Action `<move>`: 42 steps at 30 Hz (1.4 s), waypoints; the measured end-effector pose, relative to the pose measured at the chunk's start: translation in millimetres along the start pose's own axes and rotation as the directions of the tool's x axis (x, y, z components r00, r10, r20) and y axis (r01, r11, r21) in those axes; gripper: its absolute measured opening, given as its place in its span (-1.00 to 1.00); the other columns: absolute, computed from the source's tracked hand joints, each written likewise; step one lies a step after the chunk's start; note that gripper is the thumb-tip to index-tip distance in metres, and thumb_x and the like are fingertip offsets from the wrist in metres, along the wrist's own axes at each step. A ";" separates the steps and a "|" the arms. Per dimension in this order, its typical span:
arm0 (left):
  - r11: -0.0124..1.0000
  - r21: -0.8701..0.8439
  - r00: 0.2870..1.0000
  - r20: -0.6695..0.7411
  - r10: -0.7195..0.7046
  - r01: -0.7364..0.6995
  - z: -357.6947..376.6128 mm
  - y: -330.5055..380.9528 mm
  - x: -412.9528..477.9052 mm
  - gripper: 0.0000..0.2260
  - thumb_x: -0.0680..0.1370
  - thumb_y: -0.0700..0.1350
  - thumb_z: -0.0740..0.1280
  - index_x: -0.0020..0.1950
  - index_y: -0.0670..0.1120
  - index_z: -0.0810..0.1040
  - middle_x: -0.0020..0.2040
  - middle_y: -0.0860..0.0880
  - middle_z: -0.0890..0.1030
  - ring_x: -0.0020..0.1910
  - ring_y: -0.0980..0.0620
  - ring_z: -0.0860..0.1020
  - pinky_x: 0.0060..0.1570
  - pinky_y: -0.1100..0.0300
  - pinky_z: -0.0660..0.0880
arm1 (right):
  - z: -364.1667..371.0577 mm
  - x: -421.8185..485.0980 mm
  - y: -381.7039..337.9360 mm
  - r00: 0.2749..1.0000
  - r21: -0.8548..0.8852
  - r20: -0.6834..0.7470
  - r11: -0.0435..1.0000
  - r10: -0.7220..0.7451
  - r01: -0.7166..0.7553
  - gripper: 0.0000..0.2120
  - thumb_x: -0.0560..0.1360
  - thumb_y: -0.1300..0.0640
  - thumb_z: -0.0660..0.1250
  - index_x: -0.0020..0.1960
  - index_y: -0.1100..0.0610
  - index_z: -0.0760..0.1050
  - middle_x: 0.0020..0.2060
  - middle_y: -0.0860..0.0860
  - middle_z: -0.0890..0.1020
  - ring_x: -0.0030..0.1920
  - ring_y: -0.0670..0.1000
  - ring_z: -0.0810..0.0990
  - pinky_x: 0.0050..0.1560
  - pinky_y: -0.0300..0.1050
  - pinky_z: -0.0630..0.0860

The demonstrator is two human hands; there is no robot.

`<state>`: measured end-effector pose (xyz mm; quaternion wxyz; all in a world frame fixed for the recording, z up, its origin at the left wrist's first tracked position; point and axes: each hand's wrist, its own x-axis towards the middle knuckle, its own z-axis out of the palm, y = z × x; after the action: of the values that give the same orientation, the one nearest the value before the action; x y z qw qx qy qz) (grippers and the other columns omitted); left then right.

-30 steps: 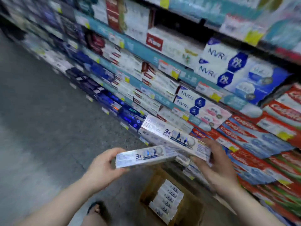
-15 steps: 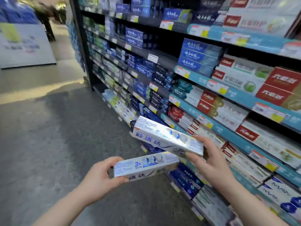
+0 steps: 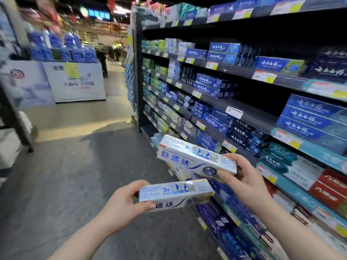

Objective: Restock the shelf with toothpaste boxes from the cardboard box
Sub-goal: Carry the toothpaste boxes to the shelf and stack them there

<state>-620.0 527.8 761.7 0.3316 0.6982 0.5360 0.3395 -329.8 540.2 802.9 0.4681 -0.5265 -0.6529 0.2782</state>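
The left hand (image 3: 120,207) pinches 1 white 舒适达 toothpaste box (image 3: 174,194) by its near end, thumb on top and fingers curled beneath. The right hand (image 3: 244,181) grips a second box (image 3: 195,158) the same way (another may be tucked under it, hard to tell). Beyond each grip the long carton juts out unsupported, so it could twist loose or clip the shelf (image 3: 259,119) edge going in. The cardboard box is out of view.

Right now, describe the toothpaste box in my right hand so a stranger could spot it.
Start at the tall dark shelving unit along the aisle's right. In front of its lower shelves, the right hand grips a long silver-white cardboard toothpaste box with blue lettering. It is the higher one, nearer the shelves; its twin sits lower, in the left hand.
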 end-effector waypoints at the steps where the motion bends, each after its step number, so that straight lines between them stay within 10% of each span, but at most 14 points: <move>1: 1.000 -0.003 1.000 -0.007 -0.007 0.007 -9.7 -6.7 18.3 -0.81 0.35 -0.24 0.48 -0.16 0.01 0.57 -0.26 0.30 0.57 -0.35 0.33 0.46 -0.33 0.51 0.32 | 9.9 21.8 3.5 1.000 0.019 0.006 1.000 -0.008 0.008 -0.56 0.42 0.21 0.41 -0.06 -0.38 0.46 -0.04 -0.29 0.61 0.00 -0.14 0.58 -0.03 -0.20 0.53; 15: 0.986 -0.130 0.983 -0.141 -0.120 0.102 -160.4 -116.6 253.6 -0.65 0.22 0.01 0.53 -0.07 0.25 0.54 -0.20 0.17 0.65 -0.30 0.26 0.53 -0.23 0.38 0.41 | 136.5 341.6 9.6 0.995 0.072 0.097 0.997 -0.031 0.024 -0.66 0.43 0.25 0.38 0.10 -0.08 0.43 0.04 -0.06 0.61 -0.07 -0.18 0.61 -0.08 -0.29 0.56; 27: 0.993 -0.114 0.998 -0.060 -0.006 -0.001 -321.3 -228.2 483.0 -0.57 0.15 0.20 0.42 -0.01 0.17 0.55 -0.10 0.03 0.66 -0.11 -0.03 0.58 0.00 0.03 0.48 | 285.7 535.1 -5.8 0.997 -0.021 -0.063 0.999 -0.038 0.037 -0.68 0.43 0.11 0.38 0.05 -0.23 0.41 0.07 -0.07 0.58 -0.06 -0.05 0.59 -0.12 -0.17 0.49; 39: 0.965 -0.196 0.967 0.154 0.204 -0.173 -323.1 -225.5 719.2 -0.57 0.09 0.20 0.41 -0.05 0.27 0.53 -0.03 0.12 0.64 -0.19 0.17 0.57 -0.19 0.43 0.41 | 262.6 669.3 8.7 0.939 -0.218 -0.345 0.973 -0.002 -0.078 -0.63 0.33 -0.24 0.33 0.10 -0.27 0.37 0.06 0.02 0.52 -0.03 0.15 0.58 -0.01 0.12 0.55; 42: 0.954 -0.229 0.953 0.188 0.238 -0.193 -312.0 -218.6 783.8 -0.65 0.19 0.06 0.51 -0.07 0.28 0.55 -0.04 0.13 0.66 -0.17 0.17 0.60 -0.19 0.44 0.45 | 240.3 723.2 19.9 0.918 -0.281 -0.392 0.958 -0.065 -0.053 -0.72 0.41 -0.04 0.37 0.10 -0.16 0.42 0.07 0.06 0.55 -0.06 0.07 0.59 -0.05 -0.05 0.55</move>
<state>-840.5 1366.8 845.3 0.4191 0.7466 0.3789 0.3512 -543.9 1262.8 918.3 0.5107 -0.6320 -0.5791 0.0667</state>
